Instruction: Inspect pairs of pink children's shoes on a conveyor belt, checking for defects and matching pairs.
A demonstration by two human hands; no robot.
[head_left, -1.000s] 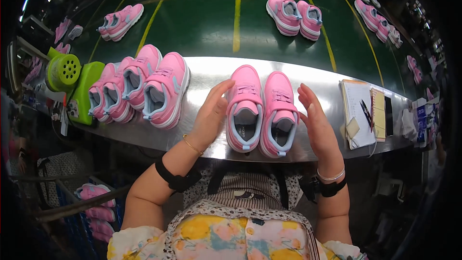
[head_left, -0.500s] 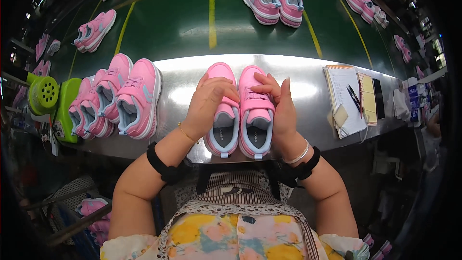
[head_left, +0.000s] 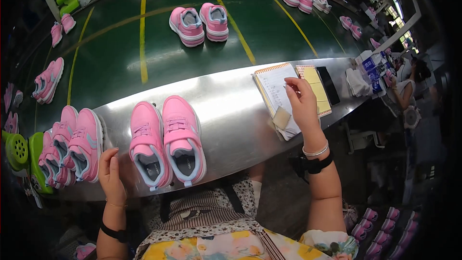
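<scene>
A pair of pink children's sneakers, the left sneaker [head_left: 143, 130] and the right sneaker [head_left: 179, 124], stands on the metal table edge, toes pointing away. Both have pale blue linings. Left of them, my left hand [head_left: 112, 178] is at the table's edge, fingers extended and holding nothing, apart from the shoes. My right hand [head_left: 304, 106] is over an open spiral notebook [head_left: 274, 84], its fingers bent together. Whatever they pinch, if anything, is hidden, and no pens show beside the hand. A small beige square block [head_left: 281, 117] lies on the notebook's near corner.
More pink sneakers [head_left: 85, 137] stand at the table's left, beside a green device [head_left: 36, 159]. Beyond the table, a green surface with yellow lines [head_left: 144, 43] carries another sneaker pair [head_left: 187, 26]. A yellow pad [head_left: 313, 86] and a dark flat object [head_left: 328, 85] lie right of the notebook.
Both hands have let go of the sneaker pair. My right hand has moved right to the notebook, my left hand left and nearer. The view has swung right.
</scene>
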